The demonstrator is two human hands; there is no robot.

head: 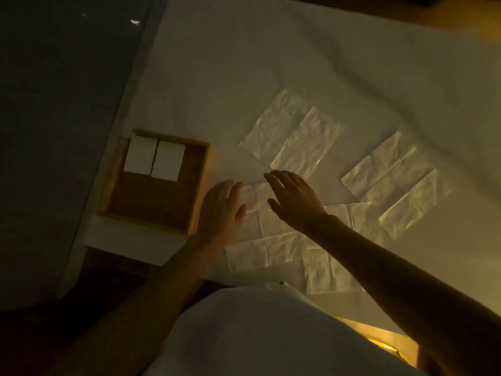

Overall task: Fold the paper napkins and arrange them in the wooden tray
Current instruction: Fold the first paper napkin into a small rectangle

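A square wooden tray (199,191) sits at the left edge of the white-covered table, with two folded white napkins (154,158) side by side in its far half. Right of the tray an unfolded napkin (273,234) lies flat in front of me. My left hand (221,208) rests on its left edge with straight fingers. My right hand (294,198) hovers open over its far edge, fingers spread, holding nothing. More unfolded napkins lie beyond: one (292,134) past my hands, another (395,183) to the right.
The white tablecloth (271,63) stretches far and right. The table's left edge (130,109) drops to a dark floor. A further napkin (328,270) lies under my right forearm near the front edge. My white clothing fills the bottom centre.
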